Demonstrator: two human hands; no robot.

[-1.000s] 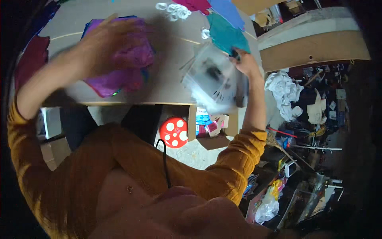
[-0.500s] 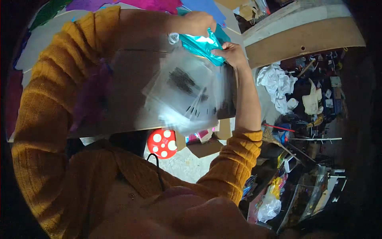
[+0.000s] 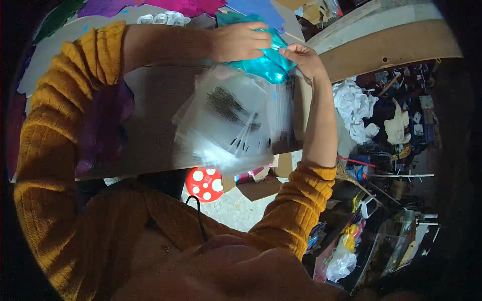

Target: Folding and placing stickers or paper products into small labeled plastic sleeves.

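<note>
A shiny teal sheet (image 3: 273, 74), crumpled and folded, lies at the far side of the table, partly over a fanned stack of clear plastic bags (image 3: 221, 130) with black print. My left hand (image 3: 238, 42) rests across the sheet, palm down, fingers stretched over it. At the sheet's right edge, my right hand (image 3: 305, 59) pinches it between thumb and fingers. Beyond my left wrist stand several small round whitish things (image 3: 160, 19) in a row, their kind unclear.
Purple cloth (image 3: 105, 125), magenta cloth (image 3: 186, 5) and blue cloth (image 3: 251, 10) lie around the table. Below its near edge are a red stool with white dots (image 3: 205, 184) and an open cardboard box (image 3: 258, 188). Clutter with crumpled white plastic (image 3: 354, 108) fills the right side.
My left hand has come nearer and flattened over the teal sheet, which is spread wider. My right hand has shifted slightly right, still pinching it. The row of whitish things has come into view.
</note>
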